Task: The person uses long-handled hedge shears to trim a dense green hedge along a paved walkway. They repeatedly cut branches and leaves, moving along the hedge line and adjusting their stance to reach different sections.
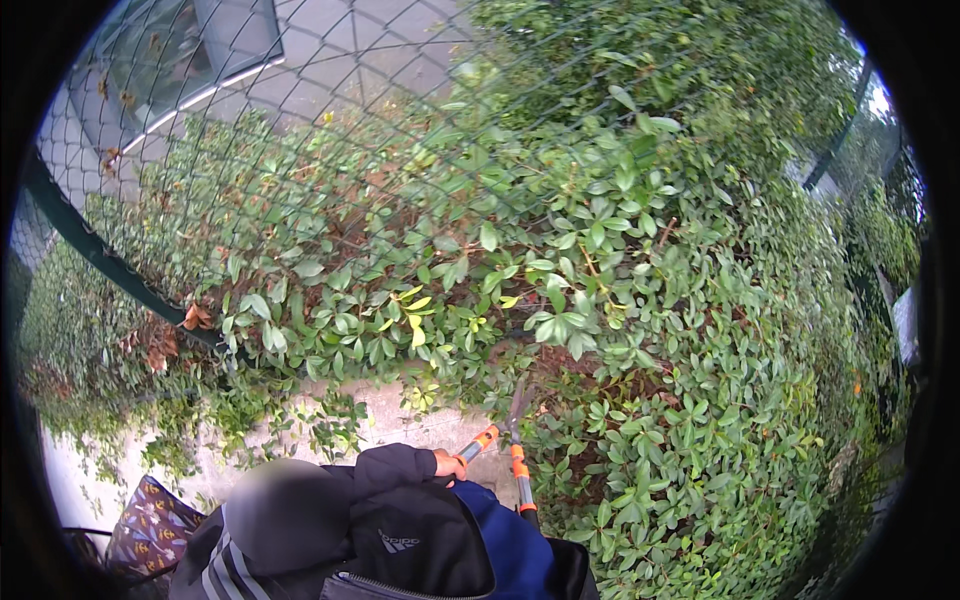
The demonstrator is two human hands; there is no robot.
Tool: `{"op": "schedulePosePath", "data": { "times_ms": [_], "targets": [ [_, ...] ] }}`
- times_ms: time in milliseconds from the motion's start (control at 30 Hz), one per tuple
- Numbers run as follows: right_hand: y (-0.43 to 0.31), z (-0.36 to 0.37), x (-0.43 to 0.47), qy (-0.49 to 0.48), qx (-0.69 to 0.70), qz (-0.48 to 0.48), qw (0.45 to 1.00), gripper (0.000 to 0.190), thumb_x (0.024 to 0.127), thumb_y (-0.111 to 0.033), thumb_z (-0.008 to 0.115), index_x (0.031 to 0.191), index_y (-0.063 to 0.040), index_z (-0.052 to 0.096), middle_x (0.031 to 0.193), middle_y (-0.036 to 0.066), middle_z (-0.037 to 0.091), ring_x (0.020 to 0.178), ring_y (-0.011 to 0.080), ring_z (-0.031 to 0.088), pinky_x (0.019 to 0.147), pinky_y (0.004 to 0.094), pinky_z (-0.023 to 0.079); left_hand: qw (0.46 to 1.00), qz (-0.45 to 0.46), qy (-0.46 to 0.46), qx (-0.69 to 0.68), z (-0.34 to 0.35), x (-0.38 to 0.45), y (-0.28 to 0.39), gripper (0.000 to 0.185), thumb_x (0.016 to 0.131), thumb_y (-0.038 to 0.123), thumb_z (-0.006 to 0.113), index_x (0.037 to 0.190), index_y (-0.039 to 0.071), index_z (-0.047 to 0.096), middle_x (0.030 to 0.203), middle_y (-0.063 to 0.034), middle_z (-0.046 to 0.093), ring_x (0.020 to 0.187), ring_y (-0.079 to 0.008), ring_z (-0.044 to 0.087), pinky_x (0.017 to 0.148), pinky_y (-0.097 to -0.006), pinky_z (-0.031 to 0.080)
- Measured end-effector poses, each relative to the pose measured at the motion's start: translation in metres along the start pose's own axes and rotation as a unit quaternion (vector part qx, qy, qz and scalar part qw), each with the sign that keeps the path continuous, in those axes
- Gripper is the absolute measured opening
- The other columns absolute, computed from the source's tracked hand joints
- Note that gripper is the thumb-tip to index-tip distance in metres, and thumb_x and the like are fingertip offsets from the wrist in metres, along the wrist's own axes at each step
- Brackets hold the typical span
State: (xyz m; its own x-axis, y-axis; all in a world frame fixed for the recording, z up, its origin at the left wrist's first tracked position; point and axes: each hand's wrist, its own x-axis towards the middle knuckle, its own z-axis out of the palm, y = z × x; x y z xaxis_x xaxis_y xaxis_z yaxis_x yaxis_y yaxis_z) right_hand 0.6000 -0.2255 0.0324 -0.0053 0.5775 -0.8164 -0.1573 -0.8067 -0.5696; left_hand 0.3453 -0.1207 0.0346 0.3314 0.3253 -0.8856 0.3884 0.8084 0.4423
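Note:
My left hand (448, 466), at the end of a black sleeve, is closed around one handle of a pair of hedge shears (477, 444). The handles are orange and grey with black grips, and they stand spread apart. The dark shear blades (517, 405) point away from me, against the lower edge of a leafy green hedge (600, 330). My right hand is out of view; the black grip of the other handle runs down beside blue clothing (502, 529), and its end is hidden.
A green chain-link fence (360, 82) rises through the hedge, with a dark green rail (97, 255) at left. Cut leafy twigs (247, 420) hang over and lie on the pale pavement (390, 420). A patterned fabric bag (154, 529) is at lower left, near my black jacket (420, 544).

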Motion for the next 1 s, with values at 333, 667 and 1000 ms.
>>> {"op": "schedulePosePath", "data": {
  "times_ms": [333, 667, 1000],
  "targets": [
    [-0.024, 0.015, -0.026, 0.003, -0.023, -0.003, 1.000, 0.026, 0.082, -0.008, 0.071, 0.104, 0.000, 0.061, 0.078, 0.003, 0.062, 0.062, 0.0118, 0.057, 0.057, 0.0264, 0.046, 0.997, 0.057, 0.024, 0.052, -0.063, 0.019, -0.066, 0.049, 0.067, 0.044, 0.072, 0.088, 0.000, 0.069, 0.086, -0.0123, 0.067, 0.079, -0.0226, 0.064, 0.069, -0.0335, 0.048],
    [-0.169, -0.066, -0.162, -0.033, -0.270, -0.048, 0.961, 0.041, 0.072, 0.001, 0.074, 0.109, 0.001, 0.056, 0.064, 0.004, 0.056, 0.044, 0.0117, 0.051, 0.040, 0.0256, 0.040, 0.979, 0.178, -0.073, -0.073, -0.105, -0.206, -0.015, 0.029, 0.087, 0.011, 0.063, 0.113, 0.005, 0.052, 0.068, -0.0005, 0.055, 0.053, -0.0092, 0.055, 0.047, -0.0244, 0.046],
    [-0.170, -0.080, -0.155, -0.057, -0.316, -0.232, 0.918, 0.043, 0.074, 0.002, 0.070, 0.115, 0.004, 0.056, 0.086, 0.005, 0.059, 0.073, 0.0106, 0.057, 0.066, 0.0239, 0.046, 0.935, 0.303, 0.171, -0.070, 0.033, -0.190, -0.027, 0.034, 0.082, 0.015, 0.072, 0.107, 0.001, 0.055, 0.081, 0.0011, 0.053, 0.071, -0.0081, 0.050, 0.066, -0.0240, 0.043]
  ]
}}
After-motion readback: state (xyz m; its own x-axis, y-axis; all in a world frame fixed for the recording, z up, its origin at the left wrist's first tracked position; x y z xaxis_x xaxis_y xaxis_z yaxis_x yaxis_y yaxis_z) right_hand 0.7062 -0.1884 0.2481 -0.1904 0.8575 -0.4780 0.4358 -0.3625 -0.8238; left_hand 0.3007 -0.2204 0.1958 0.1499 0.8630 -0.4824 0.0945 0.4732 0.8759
